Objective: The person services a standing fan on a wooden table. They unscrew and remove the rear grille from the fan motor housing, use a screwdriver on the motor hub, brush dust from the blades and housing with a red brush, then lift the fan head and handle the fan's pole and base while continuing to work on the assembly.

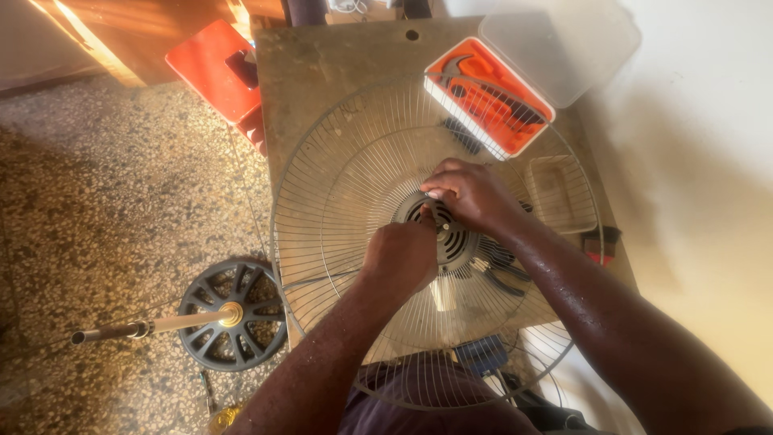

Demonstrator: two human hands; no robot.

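Left hand (400, 256) and right hand (473, 196) on fan guard (322, 201) hub, tool case (489, 97) nearby

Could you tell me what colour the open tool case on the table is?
Orange tool case, clear lid; head view.

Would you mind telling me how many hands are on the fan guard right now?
2. The left hand is just below the fan guard's hub, and the right hand is above it. Their grip is hidden.

Our left hand (400, 256): fist closed, knuckles up, forearm reaching up from below. Our right hand (473, 196): fingers curled downward, wrist bent, forearm entering from lower right.
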